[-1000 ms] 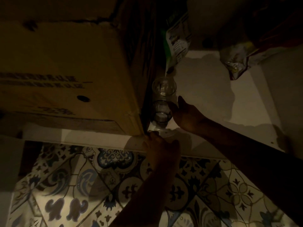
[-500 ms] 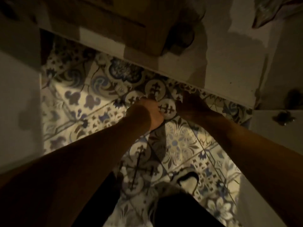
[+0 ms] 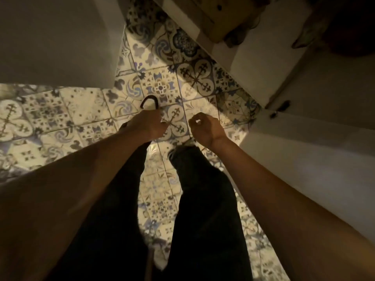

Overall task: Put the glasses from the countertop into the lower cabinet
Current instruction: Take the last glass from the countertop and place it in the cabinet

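Held out over the patterned floor, my left hand (image 3: 149, 125) is curled into a loose fist with nothing in it. My right hand (image 3: 206, 128) hangs beside it, fingers also curled and holding nothing. The open lower cabinet (image 3: 249, 63) lies at the upper right, its white shelf in shadow. A dim, dark shape (image 3: 233, 38) stands on that shelf beside a cardboard box (image 3: 215, 21); it is too dark to tell whether it is the glasses. No countertop is in view.
A white cabinet door (image 3: 316, 126) with a dark handle (image 3: 280, 111) stands open on the right. Another pale panel (image 3: 60, 39) fills the upper left. My dark-trousered legs and a sandal toe (image 3: 149, 102) are below the hands.
Both hands have let go of the glasses on the cabinet shelf and pulled back. The view has swung away from the cabinet and down to the floor and my legs.
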